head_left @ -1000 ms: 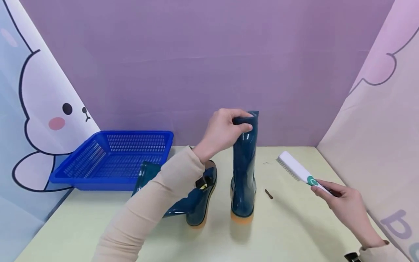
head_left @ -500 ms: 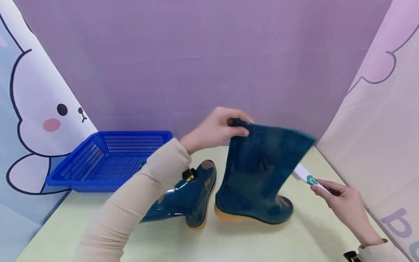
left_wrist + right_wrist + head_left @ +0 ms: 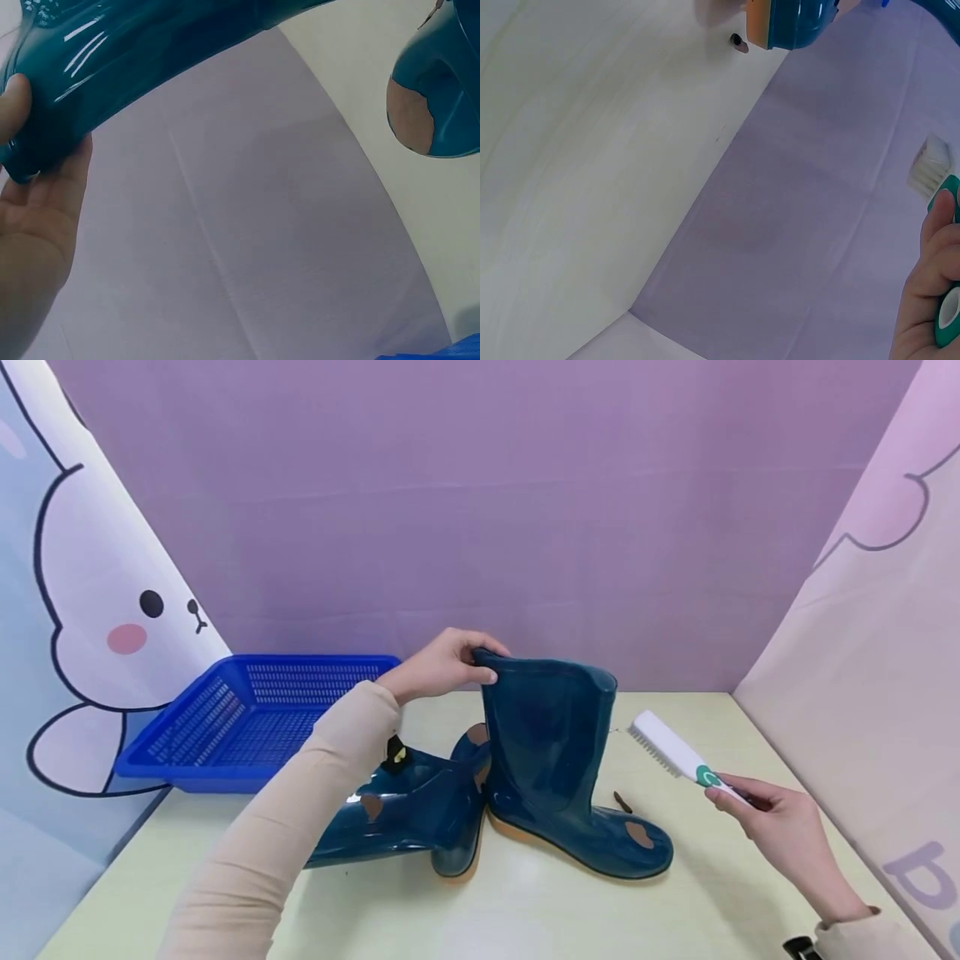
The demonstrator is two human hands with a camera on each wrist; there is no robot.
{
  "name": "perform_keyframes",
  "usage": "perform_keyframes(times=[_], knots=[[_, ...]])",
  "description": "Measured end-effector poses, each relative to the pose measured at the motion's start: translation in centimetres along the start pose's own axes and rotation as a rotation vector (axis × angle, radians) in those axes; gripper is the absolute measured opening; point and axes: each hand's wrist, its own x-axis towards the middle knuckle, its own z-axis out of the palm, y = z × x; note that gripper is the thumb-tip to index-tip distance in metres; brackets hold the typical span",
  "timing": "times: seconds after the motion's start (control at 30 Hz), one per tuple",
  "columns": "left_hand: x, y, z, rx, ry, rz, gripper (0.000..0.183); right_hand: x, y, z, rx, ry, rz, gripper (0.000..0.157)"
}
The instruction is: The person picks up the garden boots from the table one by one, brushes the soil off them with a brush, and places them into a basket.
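Note:
A dark teal rubber boot (image 3: 547, 752) stands upright on the table, toe to the right, with a brown patch (image 3: 639, 835) on the toe. My left hand (image 3: 446, 664) pinches the rim of its shaft; the left wrist view shows the thumb and fingers on either side of the boot (image 3: 150, 60). A matching boot (image 3: 408, 818) lies on its side to the left, also with brown patches, partly hidden by my left arm. To the right, my right hand (image 3: 787, 831) grips the handle of a white and green brush (image 3: 667, 742), held above the table with its bristles facing down-left.
A blue perforated plastic basket (image 3: 142, 764) stands at the back left. Behind the upright boot's toe lies a small dark brown scrap (image 3: 622, 802) on the pale table (image 3: 540, 918). A purple cloth wall (image 3: 525, 527) closes off the back, with printed panels at both sides.
The boot in my left hand has turned from end-on to side-on, toe right, and shifted left toward the lying boot. My right hand with the brush has hardly moved.

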Motion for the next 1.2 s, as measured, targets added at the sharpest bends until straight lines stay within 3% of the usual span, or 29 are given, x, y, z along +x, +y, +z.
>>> perform_keyframes(times=[0.13,0.3,0.43,0.6,0.7,0.8,0.9,0.97,1.2], knots=[[-0.6,1.0,0.9,0.092,0.029,0.022,0.032,0.0,0.2,0.1,-0.012,-0.024,0.018,0.048],[-0.8,3.7,2.6,0.399,0.095,0.083,0.036,0.1,-0.1,0.0,-0.026,-0.043,0.034,0.050],[-0.7,6.0,4.4,0.512,0.145,0.094,0.040,0.2,-0.5,-0.1,-0.021,-0.056,0.044,0.051],[-1.2,6.3,6.0,0.481,0.282,0.169,0.033,0.2,-1.2,-0.3,-0.029,-0.070,0.039,0.051],[-1.7,5.3,5.9,0.402,0.413,0.266,0.024,0.2,-1.7,-0.5,-0.036,-0.072,0.029,0.050],[-2.1,4.1,5.6,0.292,0.487,0.380,0.019,-0.2,-1.7,-0.6,-0.041,-0.072,0.019,0.049],[-2.2,3.3,5.1,0.221,0.484,0.467,0.017,-0.7,-1.7,-0.6,-0.071,-0.067,-0.001,0.046],[-2.3,3.0,4.9,0.206,0.465,0.491,0.018,-1.1,-1.6,-0.6,-0.104,-0.064,-0.011,0.043],[-2.7,2.3,4.6,0.166,0.436,0.418,0.018,-2.9,-0.5,0.3,-0.183,-0.113,0.007,0.038]])
